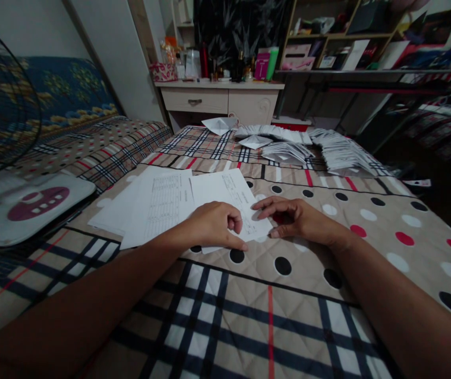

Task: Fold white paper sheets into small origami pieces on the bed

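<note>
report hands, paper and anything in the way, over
Left hand over printed sheet, fingers curled. Right hand open at its right edge. Sheet flat on bedspread, beside other papers. Folded paper stacks farther back, apart from it.

Past the right hand (298,218), bare quilt (324,195) runs until folded paper stacks (342,152) block passage.

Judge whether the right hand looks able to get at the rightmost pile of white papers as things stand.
Probably yes, with a forward reach: only quilt shows between the right hand and the rightmost pile, so the way looks free.
</note>
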`<state>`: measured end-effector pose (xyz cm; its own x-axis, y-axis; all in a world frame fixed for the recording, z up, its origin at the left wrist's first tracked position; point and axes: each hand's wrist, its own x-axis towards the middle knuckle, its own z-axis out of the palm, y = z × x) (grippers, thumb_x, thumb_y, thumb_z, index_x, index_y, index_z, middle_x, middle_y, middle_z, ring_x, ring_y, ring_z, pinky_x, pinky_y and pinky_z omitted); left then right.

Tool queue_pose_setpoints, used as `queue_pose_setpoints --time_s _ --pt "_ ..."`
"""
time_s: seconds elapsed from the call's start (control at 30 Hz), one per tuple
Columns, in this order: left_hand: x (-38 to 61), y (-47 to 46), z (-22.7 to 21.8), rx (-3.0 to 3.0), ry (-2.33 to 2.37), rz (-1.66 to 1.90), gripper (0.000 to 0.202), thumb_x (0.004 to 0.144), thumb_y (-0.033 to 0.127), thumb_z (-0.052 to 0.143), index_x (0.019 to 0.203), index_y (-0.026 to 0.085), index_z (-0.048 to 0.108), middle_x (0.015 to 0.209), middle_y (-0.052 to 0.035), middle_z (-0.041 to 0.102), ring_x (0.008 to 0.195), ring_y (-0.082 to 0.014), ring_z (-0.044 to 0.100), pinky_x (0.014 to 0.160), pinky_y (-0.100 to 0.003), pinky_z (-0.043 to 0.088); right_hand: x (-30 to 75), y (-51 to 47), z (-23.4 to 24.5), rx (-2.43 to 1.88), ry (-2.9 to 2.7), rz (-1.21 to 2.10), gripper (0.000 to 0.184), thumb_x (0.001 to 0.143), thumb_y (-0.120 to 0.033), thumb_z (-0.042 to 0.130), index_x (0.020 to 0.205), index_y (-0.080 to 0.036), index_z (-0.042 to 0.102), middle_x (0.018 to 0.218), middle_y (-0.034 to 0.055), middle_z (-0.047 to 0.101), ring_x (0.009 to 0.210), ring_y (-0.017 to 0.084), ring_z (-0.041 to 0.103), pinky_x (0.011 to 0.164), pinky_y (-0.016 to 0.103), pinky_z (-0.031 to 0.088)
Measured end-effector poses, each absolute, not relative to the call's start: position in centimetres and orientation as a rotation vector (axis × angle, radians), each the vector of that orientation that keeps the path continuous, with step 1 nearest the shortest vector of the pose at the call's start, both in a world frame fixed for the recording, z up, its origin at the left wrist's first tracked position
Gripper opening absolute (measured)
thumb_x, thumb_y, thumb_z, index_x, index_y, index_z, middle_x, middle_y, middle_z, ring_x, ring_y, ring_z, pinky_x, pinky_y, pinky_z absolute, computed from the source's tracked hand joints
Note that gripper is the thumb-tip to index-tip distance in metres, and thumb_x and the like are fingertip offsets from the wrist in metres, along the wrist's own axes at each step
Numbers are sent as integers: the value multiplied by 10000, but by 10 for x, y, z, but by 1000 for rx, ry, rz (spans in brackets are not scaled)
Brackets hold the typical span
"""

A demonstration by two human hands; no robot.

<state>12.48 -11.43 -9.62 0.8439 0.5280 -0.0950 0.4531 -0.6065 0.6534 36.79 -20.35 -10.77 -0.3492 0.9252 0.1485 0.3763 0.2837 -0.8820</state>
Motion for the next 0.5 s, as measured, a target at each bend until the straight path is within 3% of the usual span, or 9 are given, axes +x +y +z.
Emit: queue_pose_setpoints --time_s 0.23,0.4,0.5 --pt "127 -119 -96 2386 756 146 234 622 419 757 716 212 700 727 -9 648 670 -146 553 570 -252 347 373 -204 -108 -1191 -1859 1073 363 712 -304 816 1066 -260 746 1297 75 626 1175 243 579 940 385 458" --pt "128 -118 -98 2359 783 162 119 623 248 659 719 203 713 709 -11 660 624 -135 550 548 -250 350 374 -204 -106 -1178 -1879 1069 393 720 -257 805 1106 -269 736 1318 66 619 1220 244 554 1008 396 412" --pt "128 -118 -99 2335 787 162 127 630 247 651 731 206 716 718 -9 668 630 -134 561 548 -247 356 373 -205 -106 -1186 -1867 1074 388 713 -241 804 1095 -263 739 1316 71 619 1211 249 561 988 396 427"
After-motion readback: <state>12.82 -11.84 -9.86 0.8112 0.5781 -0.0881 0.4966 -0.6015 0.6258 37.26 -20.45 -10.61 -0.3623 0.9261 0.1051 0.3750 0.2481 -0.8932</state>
